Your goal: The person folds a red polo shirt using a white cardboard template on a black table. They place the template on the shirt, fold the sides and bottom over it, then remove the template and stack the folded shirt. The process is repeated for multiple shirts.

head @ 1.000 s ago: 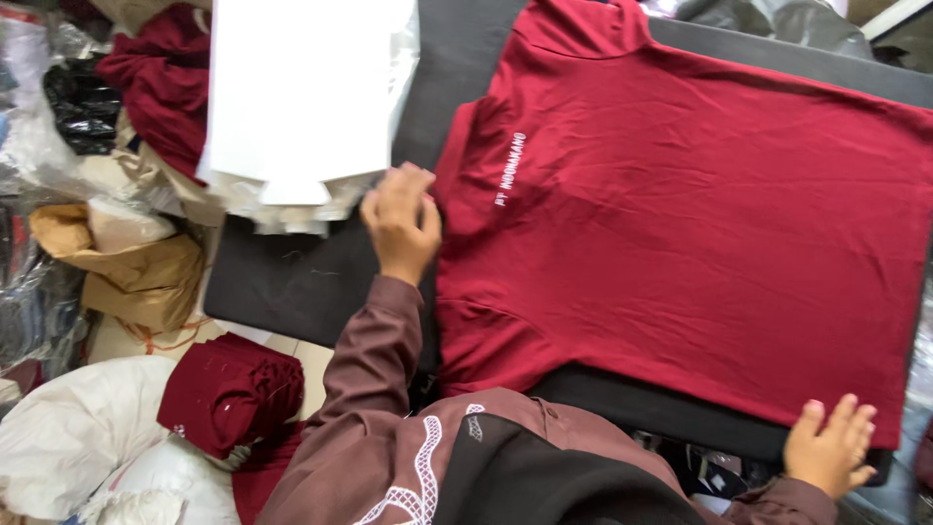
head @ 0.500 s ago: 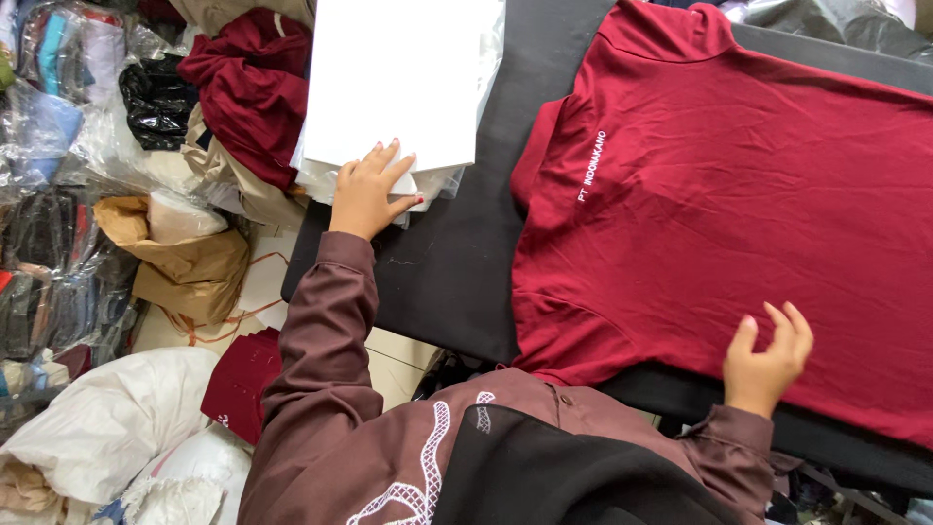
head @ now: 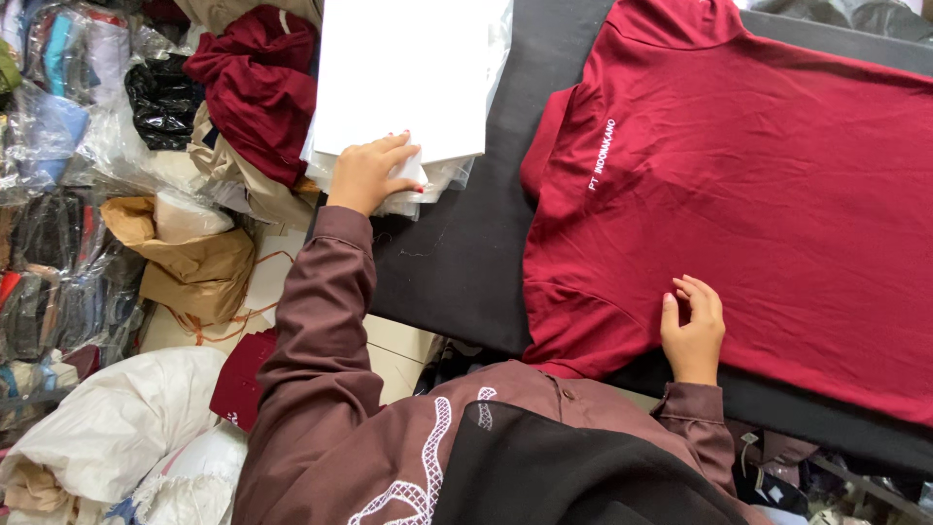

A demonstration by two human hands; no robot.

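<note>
Black table [head: 457,262], pale tiled floor [head: 398,345], daylight

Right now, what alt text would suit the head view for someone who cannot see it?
A person's left hand presses on a stack of white sheets while the right hand rests flat on a dark red shirt spread over a black table; bags and cloth are heaped left.
</note>
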